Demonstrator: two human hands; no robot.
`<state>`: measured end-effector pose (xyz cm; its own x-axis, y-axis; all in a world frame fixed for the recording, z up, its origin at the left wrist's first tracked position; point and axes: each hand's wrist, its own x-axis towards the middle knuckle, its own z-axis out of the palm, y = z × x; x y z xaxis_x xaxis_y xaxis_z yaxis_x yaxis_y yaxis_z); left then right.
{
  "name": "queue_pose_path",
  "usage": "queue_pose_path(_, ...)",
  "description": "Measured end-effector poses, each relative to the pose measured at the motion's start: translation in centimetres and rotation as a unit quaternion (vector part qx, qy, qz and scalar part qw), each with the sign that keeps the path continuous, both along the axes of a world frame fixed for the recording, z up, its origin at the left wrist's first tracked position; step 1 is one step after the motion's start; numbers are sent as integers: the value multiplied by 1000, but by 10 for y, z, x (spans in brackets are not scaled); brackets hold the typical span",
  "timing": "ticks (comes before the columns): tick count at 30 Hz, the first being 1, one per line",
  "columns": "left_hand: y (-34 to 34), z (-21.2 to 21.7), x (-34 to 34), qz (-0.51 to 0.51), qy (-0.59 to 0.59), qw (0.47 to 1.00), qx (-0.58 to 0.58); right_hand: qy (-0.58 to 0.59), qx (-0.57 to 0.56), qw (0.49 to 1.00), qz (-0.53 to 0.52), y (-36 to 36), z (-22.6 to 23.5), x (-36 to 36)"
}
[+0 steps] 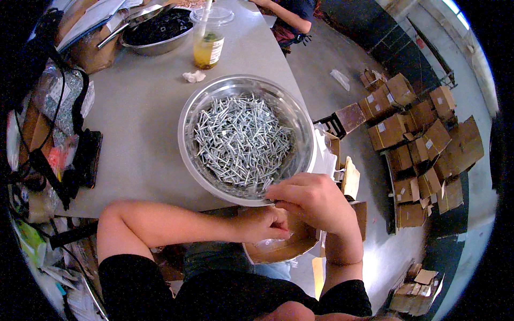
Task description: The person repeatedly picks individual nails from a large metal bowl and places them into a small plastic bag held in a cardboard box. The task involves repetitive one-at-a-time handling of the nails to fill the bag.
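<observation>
A wide steel bowl (187, 160) stands at the table's near right edge. Loose silver screws (241, 142) fill much of it. My right hand (316, 198) is at the bowl's near right rim, its thumb and fingers closed in a pinch; what they hold, if anything, does not show. Just left of it and lower, my left hand (262, 226) has its fingers curled in, and I cannot make out anything in them. Beneath both hands is an open cardboard box (292, 247) with some clear plastic inside.
A lidded cup of yellow drink (208, 47), a crumpled tissue (194, 76) and a bowl of dark pieces (158, 32) stand farther back. Cables and bags crowd the left. Another person's arm (289, 16) shows at the far edge. Stacked cartons (412, 144) stand at right.
</observation>
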<state>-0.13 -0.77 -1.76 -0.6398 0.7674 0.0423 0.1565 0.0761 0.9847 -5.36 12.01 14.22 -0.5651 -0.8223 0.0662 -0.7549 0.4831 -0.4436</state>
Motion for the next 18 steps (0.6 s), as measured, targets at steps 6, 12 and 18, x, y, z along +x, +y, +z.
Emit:
queue_pose_path(6, 3, -8, 1, 48, -75, 995, 53, -8, -43, 999, -22, 3, 0, -1)
queue_pose_path(12, 2, -2, 1, 45, -70, 989, 125, -52, -140, 983, -109, 16, -3, 13)
queue_pose_path(18, 8, -5, 1, 57, -89, 978, 178, -97, -116, 974, -170, 49, -21, 38)
